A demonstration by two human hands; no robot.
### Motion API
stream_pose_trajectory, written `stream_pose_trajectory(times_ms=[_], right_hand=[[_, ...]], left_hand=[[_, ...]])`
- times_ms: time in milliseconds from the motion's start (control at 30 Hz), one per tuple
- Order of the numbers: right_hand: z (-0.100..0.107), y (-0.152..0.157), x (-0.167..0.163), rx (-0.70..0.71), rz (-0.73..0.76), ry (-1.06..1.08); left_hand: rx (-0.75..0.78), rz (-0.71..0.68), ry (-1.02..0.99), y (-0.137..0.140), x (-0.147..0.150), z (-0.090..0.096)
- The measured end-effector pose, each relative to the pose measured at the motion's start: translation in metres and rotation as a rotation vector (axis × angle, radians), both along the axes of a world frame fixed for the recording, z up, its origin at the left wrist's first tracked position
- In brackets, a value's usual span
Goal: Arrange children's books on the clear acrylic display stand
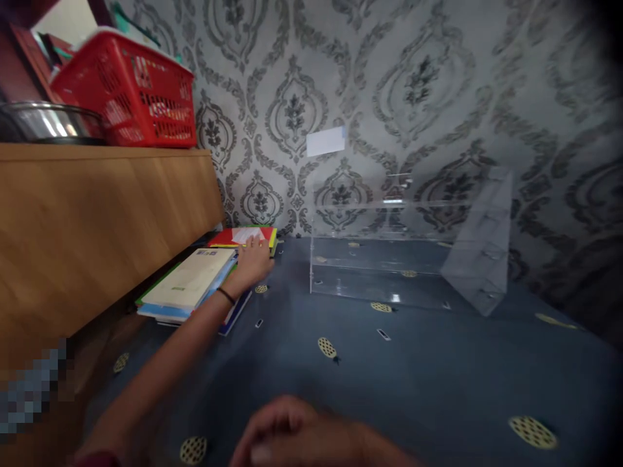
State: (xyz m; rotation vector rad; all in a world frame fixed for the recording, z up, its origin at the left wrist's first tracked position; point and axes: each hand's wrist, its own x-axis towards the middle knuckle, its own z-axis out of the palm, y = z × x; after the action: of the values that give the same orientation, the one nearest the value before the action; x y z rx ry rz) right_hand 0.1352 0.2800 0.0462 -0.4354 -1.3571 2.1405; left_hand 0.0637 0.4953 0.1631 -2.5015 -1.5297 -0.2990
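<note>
Left of the rack (470, 254), the red book (222, 237) lies under the nearer left hand (255, 261), whose grip cannot be told; before the rack, the right hand (296, 431) curls loosely, apparently empty.

Left of centre, books (193, 280) lie on the cloth (413, 383), just beside a cabinet (102, 220). Upper left, a basket (127, 91) stands on that cabinet, with a bowl (58, 123) to its left. Right of centre, a rack (413, 253) stands on the cloth before the wall (370, 84).
</note>
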Motion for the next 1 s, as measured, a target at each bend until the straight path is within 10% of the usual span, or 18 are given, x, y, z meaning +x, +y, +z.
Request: stream_pose_trajectory(times_ms=[233, 1000], right_hand=[[-0.014, 0.016, 0.008, -0.391, -0.144, 0.283], [-0.029, 0.029, 0.004, -0.362, -0.23, 0.195]], left_hand=[[-0.062, 0.063, 0.088, 0.074, 0.022, -0.011], [0.013, 0.003, 0.269, 0.128, 0.028, -0.017]])
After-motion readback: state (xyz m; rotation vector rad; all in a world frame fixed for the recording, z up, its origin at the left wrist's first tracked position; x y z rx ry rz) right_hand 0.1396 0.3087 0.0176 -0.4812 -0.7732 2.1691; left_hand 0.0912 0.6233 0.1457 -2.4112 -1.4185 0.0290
